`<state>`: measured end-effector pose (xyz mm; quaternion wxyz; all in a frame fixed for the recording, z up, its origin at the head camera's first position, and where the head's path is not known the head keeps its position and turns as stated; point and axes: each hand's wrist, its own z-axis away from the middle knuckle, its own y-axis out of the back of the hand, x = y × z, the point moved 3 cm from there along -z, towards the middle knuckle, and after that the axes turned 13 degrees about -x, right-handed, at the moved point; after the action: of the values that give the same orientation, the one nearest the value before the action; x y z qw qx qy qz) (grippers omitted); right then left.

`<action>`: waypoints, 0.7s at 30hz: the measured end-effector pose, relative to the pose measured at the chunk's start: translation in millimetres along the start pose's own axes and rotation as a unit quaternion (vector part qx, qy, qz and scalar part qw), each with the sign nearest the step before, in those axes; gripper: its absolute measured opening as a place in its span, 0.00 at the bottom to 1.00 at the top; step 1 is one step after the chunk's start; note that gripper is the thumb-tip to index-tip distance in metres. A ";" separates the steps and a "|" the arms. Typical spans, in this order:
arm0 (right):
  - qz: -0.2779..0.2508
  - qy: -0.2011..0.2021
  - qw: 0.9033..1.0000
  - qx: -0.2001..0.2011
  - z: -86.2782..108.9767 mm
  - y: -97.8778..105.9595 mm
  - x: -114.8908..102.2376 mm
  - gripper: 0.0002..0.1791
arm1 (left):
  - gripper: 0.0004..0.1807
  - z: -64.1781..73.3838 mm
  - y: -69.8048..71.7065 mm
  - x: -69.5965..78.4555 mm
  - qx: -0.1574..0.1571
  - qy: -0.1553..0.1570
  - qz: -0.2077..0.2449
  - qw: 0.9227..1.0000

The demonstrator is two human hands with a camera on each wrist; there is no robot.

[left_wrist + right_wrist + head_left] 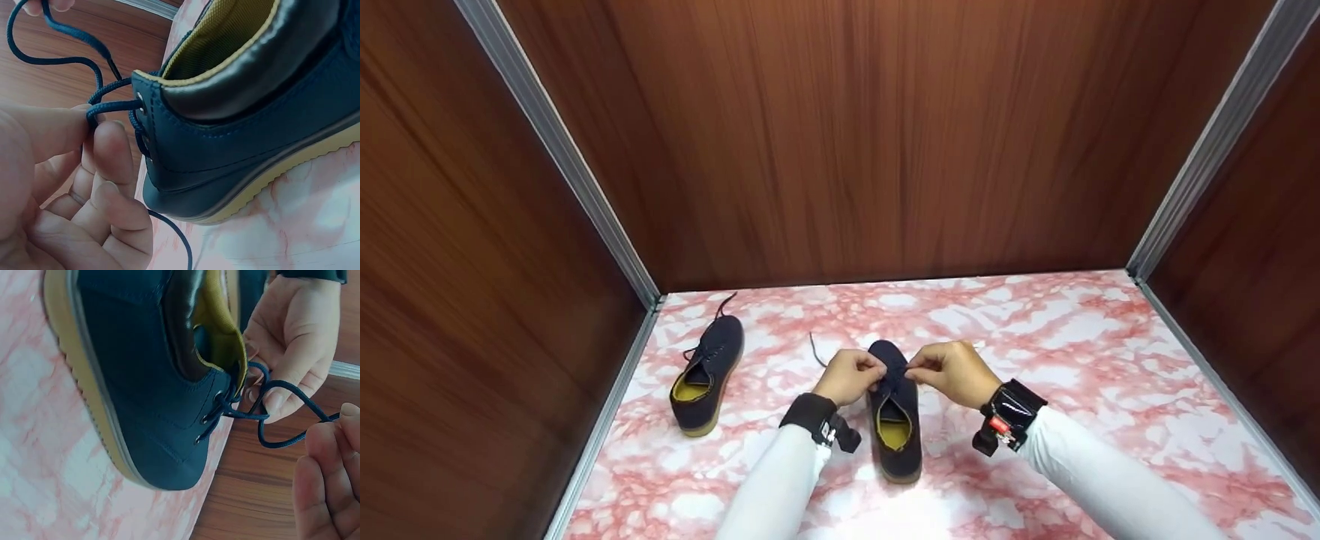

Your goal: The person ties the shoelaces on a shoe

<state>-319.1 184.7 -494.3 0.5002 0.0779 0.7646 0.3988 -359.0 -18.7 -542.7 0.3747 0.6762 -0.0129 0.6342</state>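
A dark blue lace-up shoe (901, 461) with a yellow lining stands upright between both hands, toe pointing away. My left hand (846, 377) pinches its blue shoelace (62, 60) between thumb and forefinger, close to the top eyelets. On the other side, my right hand (956, 371) pinches a looped stretch of the lace (287, 385) with the fingertips, a little off the shoe. The lace crosses itself near the left thumb. In the left wrist view, a free length of lace hangs down beside the shoe's toe.
A matching blue shoe (720, 352) stands to the left, its lace trailing toward the back wall. The surface is a pink-and-white marbled table (1072, 337). Brown wood-grain panels (840, 150) with metal edge strips (577, 172) close in the back and both sides.
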 end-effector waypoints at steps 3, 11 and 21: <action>-0.055 -0.020 0.998 -0.016 -0.8 0.6 3.8 0.03 | 0.07 -0.2 -1.0 0.0 -0.001 0.002 0.001 1.000; -0.135 -0.057 0.989 -0.027 -2.5 5.2 14.6 0.06 | 0.07 -1.2 -2.0 0.8 -0.001 0.006 0.006 1.000; -0.051 -0.050 0.997 -0.009 -1.6 -4.4 14.0 0.04 | 0.07 -0.6 -2.7 -1.3 -0.006 0.008 0.005 1.000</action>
<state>-326.1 188.2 -506.9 0.5583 0.0544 0.7381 0.3749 -358.5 -17.0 -545.2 0.3757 0.6687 -0.0165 0.6414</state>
